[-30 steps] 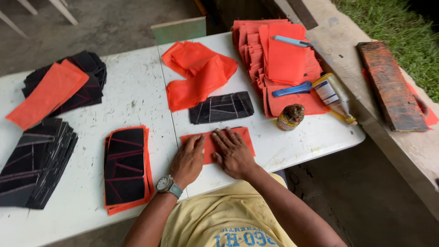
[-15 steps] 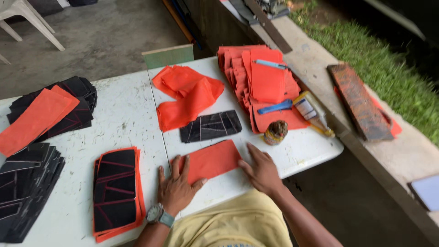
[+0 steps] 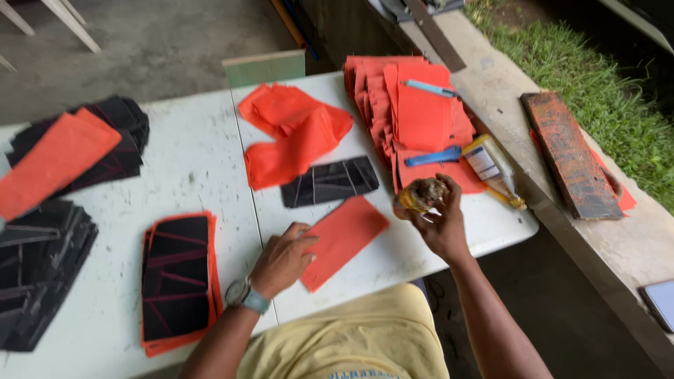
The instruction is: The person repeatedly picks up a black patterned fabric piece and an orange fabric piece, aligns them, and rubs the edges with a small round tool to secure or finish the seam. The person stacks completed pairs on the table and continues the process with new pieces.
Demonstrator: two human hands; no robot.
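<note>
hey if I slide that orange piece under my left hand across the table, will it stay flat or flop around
The orange piece lies flat with straight edges, so it probably slides as one thin sheet. The crumpled orange cloth beside it suggests similar material droops when lifted. Your left hand resting on one end likely keeps it from skidding.

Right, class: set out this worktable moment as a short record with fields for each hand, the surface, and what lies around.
left hand: flat on the near corner of an orange sheet
right hand: lifted, gripping a small round tin
surface: white table
centre: black panel, crumpled orange cloth
far right: orange stack with a blue pen and blue brush; glue bottle
left: black-and-orange pile
</note>
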